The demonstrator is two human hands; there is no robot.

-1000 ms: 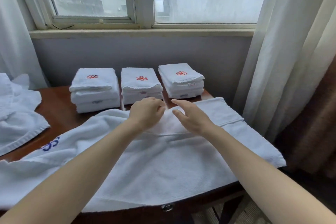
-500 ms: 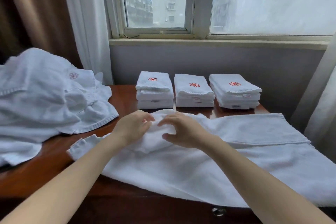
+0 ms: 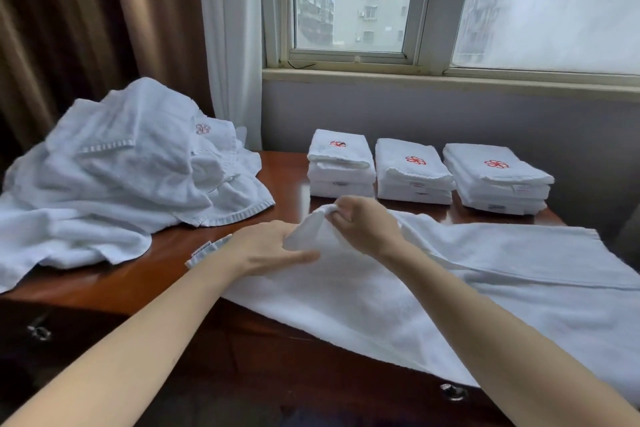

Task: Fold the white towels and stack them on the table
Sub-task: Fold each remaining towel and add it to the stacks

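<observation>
A large white towel (image 3: 485, 281) lies spread over the brown wooden table (image 3: 162, 274), its front edge hanging over the table's edge. My right hand (image 3: 367, 225) pinches a raised fold of this towel near its left end. My left hand (image 3: 266, 246) rests on the towel just left of that fold, thumb stretched out, fingers tucked against the lifted cloth. Three stacks of folded white towels with red logos stand in a row at the back: left stack (image 3: 341, 163), middle stack (image 3: 412, 172), right stack (image 3: 495, 178).
A heap of unfolded white towels (image 3: 121, 170) covers the table's left part. Behind the table are a wall and a window (image 3: 353, 0), with a brown curtain (image 3: 69, 28) at the left. Drawer knobs (image 3: 452, 392) show on the table's front.
The view has swung left, bringing the towel heap into sight. My right hand has lifted a fold of the towel higher, and my left hand has slid onto the cloth beside it.
</observation>
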